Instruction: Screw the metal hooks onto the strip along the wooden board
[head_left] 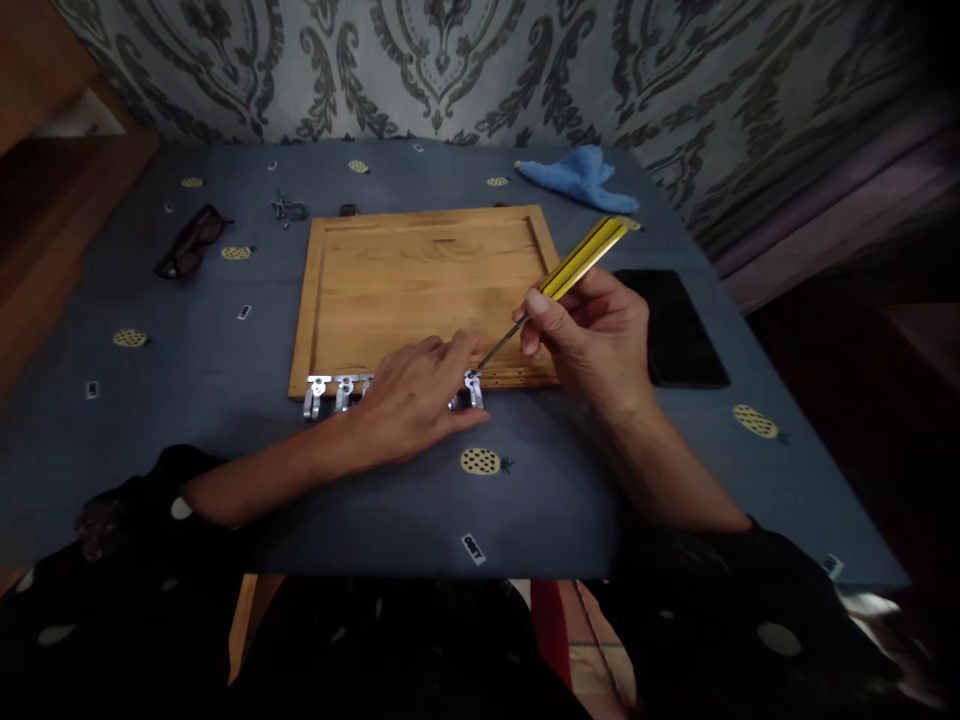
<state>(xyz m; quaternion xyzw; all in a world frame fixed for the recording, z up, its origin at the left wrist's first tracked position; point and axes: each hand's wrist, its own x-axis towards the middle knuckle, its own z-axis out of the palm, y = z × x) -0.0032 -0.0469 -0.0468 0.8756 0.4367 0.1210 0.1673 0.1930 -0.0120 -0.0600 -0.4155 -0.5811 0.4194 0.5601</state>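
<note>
My right hand (pixel 600 340) is closed around a screwdriver (pixel 586 257) with a yellow handle. Its thin shaft slants down to the left, and the tip meets a metal cabinet hinge (pixel 472 388) at the near edge of a wooden panel (pixel 420 290). With thumb and fingers, my left hand (pixel 424 395) grips that hinge from the left. More silver hinges (pixel 344 392) line the same edge to the left, some partly hidden under my left hand. Small dark holes show in the panel's edge right of the screwdriver tip.
A dark flat tablet-like object (pixel 686 330) lies right of the panel. A blue cloth (pixel 581 180) rests at the back right. Sunglasses (pixel 193 242) and small metal pieces (pixel 289 207) lie at the back left. The table (pixel 337 520) has a blue patterned cover.
</note>
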